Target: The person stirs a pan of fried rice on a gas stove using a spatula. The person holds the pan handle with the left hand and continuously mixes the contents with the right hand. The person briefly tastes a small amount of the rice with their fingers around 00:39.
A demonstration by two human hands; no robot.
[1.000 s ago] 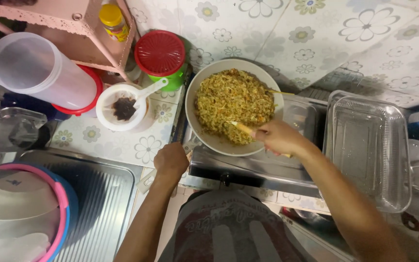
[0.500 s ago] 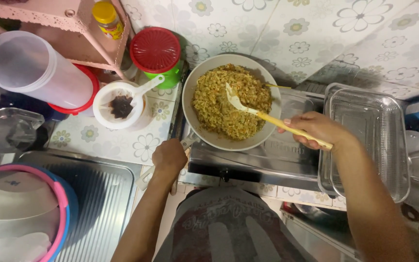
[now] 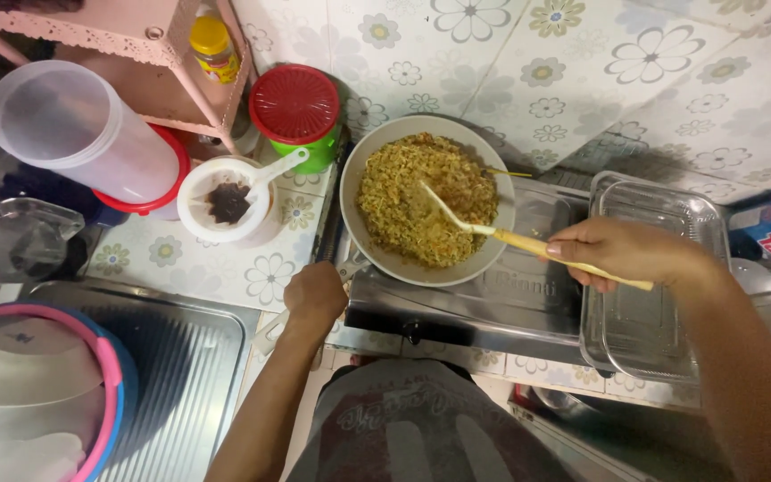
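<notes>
A pale frying pan (image 3: 377, 152) full of yellow fried noodles (image 3: 408, 205) sits on a steel gas stove (image 3: 457, 308). My left hand (image 3: 314, 295) is closed around the pan's handle at the stove's front left corner. My right hand (image 3: 622, 250) grips a pale yellow spatula (image 3: 493, 230) by its handle, to the right of the pan. The spatula's head lies in the noodles near the pan's middle.
A clear tray (image 3: 662, 295) lies right of the stove. Left of the pan are a white bowl with dark residue and a spoon (image 3: 225, 198), a red-lidded green jar (image 3: 296, 107), a large plastic jug (image 3: 73, 134), a steel drainboard (image 3: 180, 375) and a pink-rimmed basin (image 3: 91, 357).
My right hand has drawn back from the pan's front edge to the right, pulling the spatula so its head now rests in the noodles. My left hand stays on the handle.
</notes>
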